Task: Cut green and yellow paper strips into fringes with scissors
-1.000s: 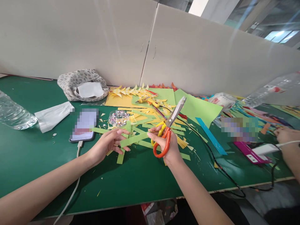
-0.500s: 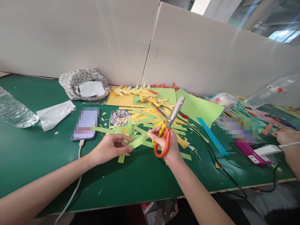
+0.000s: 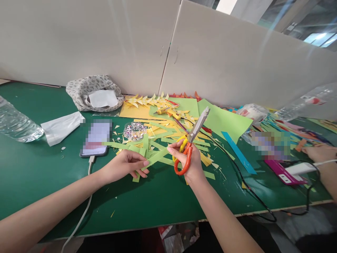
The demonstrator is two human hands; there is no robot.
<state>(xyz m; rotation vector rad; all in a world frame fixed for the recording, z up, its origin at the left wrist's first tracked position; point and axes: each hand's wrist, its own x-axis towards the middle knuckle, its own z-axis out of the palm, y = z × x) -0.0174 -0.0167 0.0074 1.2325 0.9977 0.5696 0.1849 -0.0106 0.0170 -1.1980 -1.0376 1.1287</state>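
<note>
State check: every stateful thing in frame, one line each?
Left hand: shut, pinching one end of the light green paper strip.
Right hand: shut on the orange-handled metal scissors, blades shut, tips pointing up and away.
Dark-framed smartphone: lying flat, white cable plugged in.
Clear plastic water bottle: lying on its side.
Patterned fabric pouch: open.

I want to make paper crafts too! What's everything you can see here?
scissors: one, orange and yellow handles, raised over the pile
green strip: one, light green, between the two hands
paper strips: many, green and yellow, piled mid-table
phone: one, dark, left of the pile
bottles: two, clear, far left and far right
pouch: one, patterned, by the back wall
table: one, green
left hand: pinches the green strip
right hand: grips the scissors
</note>
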